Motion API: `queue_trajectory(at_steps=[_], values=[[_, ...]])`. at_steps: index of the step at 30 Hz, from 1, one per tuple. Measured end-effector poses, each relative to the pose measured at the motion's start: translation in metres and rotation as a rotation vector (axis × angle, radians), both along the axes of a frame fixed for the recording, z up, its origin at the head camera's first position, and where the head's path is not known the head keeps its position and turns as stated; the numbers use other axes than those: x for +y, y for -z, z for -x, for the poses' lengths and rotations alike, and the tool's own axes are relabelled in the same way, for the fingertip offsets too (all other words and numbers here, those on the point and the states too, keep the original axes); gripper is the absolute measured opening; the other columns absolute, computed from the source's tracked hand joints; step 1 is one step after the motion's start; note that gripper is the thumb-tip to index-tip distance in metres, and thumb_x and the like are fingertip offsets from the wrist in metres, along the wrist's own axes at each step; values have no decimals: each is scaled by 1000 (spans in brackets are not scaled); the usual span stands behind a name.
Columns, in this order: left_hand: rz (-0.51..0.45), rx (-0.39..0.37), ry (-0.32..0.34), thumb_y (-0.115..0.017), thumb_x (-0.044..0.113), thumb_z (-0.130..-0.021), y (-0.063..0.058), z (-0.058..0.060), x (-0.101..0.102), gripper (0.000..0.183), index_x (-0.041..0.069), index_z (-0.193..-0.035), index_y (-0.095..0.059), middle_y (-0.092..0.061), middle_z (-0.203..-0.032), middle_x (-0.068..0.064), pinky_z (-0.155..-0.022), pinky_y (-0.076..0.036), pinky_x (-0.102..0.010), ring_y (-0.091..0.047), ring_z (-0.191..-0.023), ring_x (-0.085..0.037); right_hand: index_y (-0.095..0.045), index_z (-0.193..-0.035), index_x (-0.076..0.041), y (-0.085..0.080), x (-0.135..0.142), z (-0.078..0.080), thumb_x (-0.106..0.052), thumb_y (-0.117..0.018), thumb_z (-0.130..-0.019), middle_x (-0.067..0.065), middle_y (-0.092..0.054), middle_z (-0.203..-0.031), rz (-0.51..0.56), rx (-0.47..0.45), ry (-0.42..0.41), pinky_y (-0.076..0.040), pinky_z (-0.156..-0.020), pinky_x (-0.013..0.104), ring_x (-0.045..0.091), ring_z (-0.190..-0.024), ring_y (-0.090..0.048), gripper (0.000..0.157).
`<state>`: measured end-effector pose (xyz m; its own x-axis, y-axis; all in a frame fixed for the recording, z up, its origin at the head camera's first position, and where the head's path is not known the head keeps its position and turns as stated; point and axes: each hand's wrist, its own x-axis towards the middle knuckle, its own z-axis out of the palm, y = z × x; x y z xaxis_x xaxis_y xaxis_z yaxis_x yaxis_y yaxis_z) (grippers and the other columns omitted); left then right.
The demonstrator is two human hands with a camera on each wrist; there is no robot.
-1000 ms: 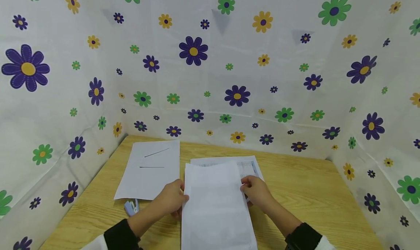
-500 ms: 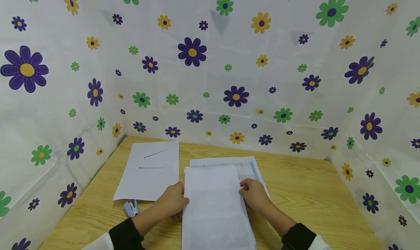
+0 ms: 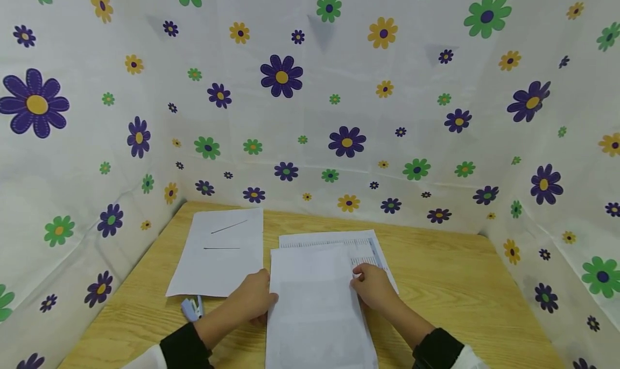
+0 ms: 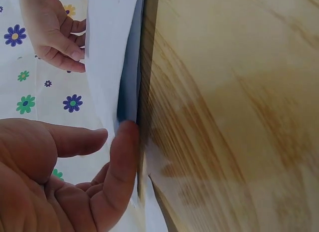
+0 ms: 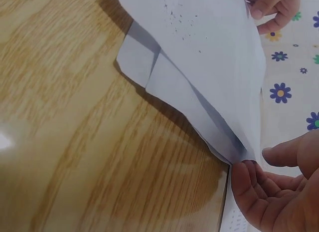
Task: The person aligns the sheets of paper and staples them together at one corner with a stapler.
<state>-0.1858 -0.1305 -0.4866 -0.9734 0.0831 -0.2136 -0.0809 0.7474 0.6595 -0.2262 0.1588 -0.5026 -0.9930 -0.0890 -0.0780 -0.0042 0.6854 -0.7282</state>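
In the head view, loosely stacked white sheets of paper [image 3: 315,310] lie between both hands, blank side up. My left hand [image 3: 253,295] holds their left edge, thumb above. On the opposite side my right hand [image 3: 375,287] holds the right edge. The left wrist view shows the left hand [image 4: 84,177] with its curled fingers against the sheets' edge and a gap between the layers. Fingers of the right hand [image 5: 271,187] lie at the sheets' edge in the right wrist view, where the layers bow apart. A printed sheet [image 3: 315,241] lies partly covered behind the stack.
To the left lies a white sheet with two black lines [image 3: 225,269]. A small pale purple stapler [image 3: 191,307] sits just in front of it, near the left forearm. The wooden table [image 3: 450,288] meets a flower-patterned cloth [image 3: 310,111] at its back and sides.
The sheets have shifted slightly toward me, baring more of the printed sheet behind them. Both hands have come slightly nearer with them, keeping their hold on the edges.
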Motion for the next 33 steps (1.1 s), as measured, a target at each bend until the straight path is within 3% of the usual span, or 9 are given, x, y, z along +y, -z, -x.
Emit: queue_trajectory(at_steps=[4,9,16,21,33], values=[[34,2,0,-67,6,-91,-1,-1,1,25,-8,-105,-51,-58,-66,-12,-37,-48,-29,-59,-42,-19,-68,-111,3,-1,0,-1,-10,-73,-92,8,-69,-88,-52,11,8,-55,-56,28,16,-74,-62,24],[35,-13,-4,-67,6,-92,-4,-3,1,26,-6,-108,-51,-59,-67,-11,-37,-47,-28,-60,-43,-19,-69,-112,2,-2,1,-2,-14,-74,-92,9,-71,-92,-116,13,22,-54,-60,29,18,-77,-63,26],[58,-37,7,-69,12,-95,-8,-2,-1,45,-9,-128,-47,-61,-62,-10,-40,-50,-29,-63,-46,-22,-71,-112,-1,-4,3,-2,-22,-74,-92,7,-73,-93,-244,-8,49,-51,-61,30,18,-79,-63,29],[68,-57,-1,-69,15,-95,-7,1,1,59,-10,-142,-42,-62,-64,-9,-40,-49,-28,-63,-46,-22,-71,-112,-2,-1,2,-1,-23,-74,-92,6,-73,-93,-256,-26,55,-49,-58,28,17,-76,-63,29],[58,-74,4,-69,16,-96,-6,4,5,59,-9,-142,-42,-62,-64,-9,-42,-52,-30,-64,-49,-21,-71,-111,-2,-3,3,-2,-23,-76,-91,6,-74,-93,-248,-27,46,-50,-59,29,16,-75,-63,29]])
